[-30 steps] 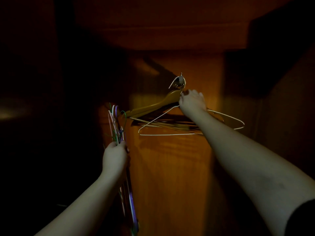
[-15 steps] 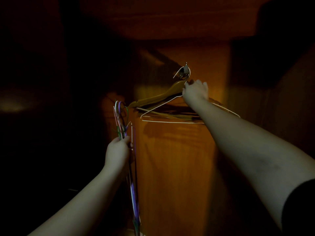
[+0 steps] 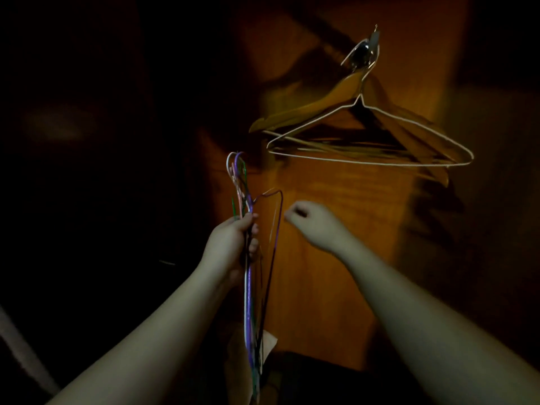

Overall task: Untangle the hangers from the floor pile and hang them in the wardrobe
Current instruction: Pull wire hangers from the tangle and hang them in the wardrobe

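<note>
My left hand (image 3: 233,244) grips a bundle of thin wire hangers (image 3: 249,302), purple, white, green and dark, held upright with their hooks at the top. A white wire hanger (image 3: 380,163) hangs from the hook (image 3: 363,52) high in the wardrobe, in front of yellow wooden hangers (image 3: 306,108). My right hand (image 3: 315,226) is below the hung hangers and just right of the bundle, its fingers loosely curled and holding nothing. A dark hanger of the bundle bows out toward it.
The wardrobe's orange wooden back panel (image 3: 321,258) lies straight ahead, lit in the middle. Left and right of it are dark. A dark surface (image 3: 321,375) sits at the bottom of the wardrobe. Something pale (image 3: 17,340) shows at the lower left.
My right hand has let go of the white wire hanger, which now hangs on the hook, and has dropped down toward the bundle. The view has tilted downward.
</note>
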Action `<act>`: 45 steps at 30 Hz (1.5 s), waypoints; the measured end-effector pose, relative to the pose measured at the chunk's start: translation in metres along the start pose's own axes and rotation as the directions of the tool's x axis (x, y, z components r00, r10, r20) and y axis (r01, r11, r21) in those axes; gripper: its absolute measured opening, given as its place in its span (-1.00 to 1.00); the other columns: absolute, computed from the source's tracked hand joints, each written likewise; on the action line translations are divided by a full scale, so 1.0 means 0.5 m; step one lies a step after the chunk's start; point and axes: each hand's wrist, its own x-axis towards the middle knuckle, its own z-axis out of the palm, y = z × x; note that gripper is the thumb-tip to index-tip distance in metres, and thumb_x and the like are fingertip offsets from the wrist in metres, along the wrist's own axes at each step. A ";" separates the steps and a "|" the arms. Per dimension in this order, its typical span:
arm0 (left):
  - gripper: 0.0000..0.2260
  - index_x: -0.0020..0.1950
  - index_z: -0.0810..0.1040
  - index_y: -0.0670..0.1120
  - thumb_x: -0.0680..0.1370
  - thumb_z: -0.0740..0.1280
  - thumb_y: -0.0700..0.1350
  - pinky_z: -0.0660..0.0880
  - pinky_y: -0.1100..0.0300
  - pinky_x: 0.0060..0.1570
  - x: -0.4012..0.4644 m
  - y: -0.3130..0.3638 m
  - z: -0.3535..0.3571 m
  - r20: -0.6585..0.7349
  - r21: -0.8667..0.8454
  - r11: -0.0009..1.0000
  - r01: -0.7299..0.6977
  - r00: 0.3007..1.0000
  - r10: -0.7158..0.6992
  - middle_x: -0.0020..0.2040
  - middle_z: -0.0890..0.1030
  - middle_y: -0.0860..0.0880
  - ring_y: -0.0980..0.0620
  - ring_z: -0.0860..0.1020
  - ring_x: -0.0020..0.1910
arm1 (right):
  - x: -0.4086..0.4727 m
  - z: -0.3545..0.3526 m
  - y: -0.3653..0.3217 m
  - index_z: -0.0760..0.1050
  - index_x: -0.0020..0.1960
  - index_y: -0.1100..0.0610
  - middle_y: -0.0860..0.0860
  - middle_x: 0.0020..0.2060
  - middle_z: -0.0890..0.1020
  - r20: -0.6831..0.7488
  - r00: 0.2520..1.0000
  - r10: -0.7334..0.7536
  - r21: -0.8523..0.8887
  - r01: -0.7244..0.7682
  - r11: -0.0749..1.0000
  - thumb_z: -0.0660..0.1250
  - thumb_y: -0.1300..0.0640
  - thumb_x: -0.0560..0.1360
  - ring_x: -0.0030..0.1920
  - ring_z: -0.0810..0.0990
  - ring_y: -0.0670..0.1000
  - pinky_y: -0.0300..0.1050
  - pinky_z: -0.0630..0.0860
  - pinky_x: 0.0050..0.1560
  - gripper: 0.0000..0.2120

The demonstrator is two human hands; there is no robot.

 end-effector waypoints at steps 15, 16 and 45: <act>-0.84 0.06 0.49 -0.22 0.65 0.18 -0.16 0.24 0.28 -0.63 -0.031 -0.070 -0.003 0.159 0.037 0.997 0.067 0.985 -0.072 -0.36 0.50 -0.04 0.06 0.37 -0.58 | -0.081 0.084 -0.030 0.55 -0.03 0.06 -0.06 -0.06 0.64 -0.045 0.968 0.248 0.433 -0.205 0.878 0.32 -0.12 0.54 0.01 0.57 -0.07 -0.06 0.46 0.04 -0.76; -0.84 0.06 0.48 -0.23 0.64 0.18 -0.16 0.23 0.27 -0.62 -0.033 -0.073 -0.003 0.163 0.061 0.996 0.057 0.984 -0.066 -0.35 0.50 -0.05 0.05 0.38 -0.57 | -0.081 0.086 -0.026 0.55 -0.02 0.05 -0.05 -0.08 0.64 -0.036 0.963 0.266 0.426 -0.226 0.876 0.32 -0.13 0.54 0.00 0.57 -0.06 -0.04 0.46 0.03 -0.75; -0.83 0.09 0.56 -0.14 0.65 0.21 -0.11 0.38 0.23 -0.46 -0.008 -0.136 -0.012 0.131 0.344 0.939 -0.003 0.990 -0.045 -0.25 0.61 -0.03 0.06 0.43 -0.51 | -0.176 -0.036 0.103 0.44 -0.04 0.14 0.03 -0.32 0.53 0.041 0.877 0.479 0.732 -0.353 0.583 0.21 0.12 0.64 -0.45 0.50 -0.13 -0.28 0.44 -0.48 -0.87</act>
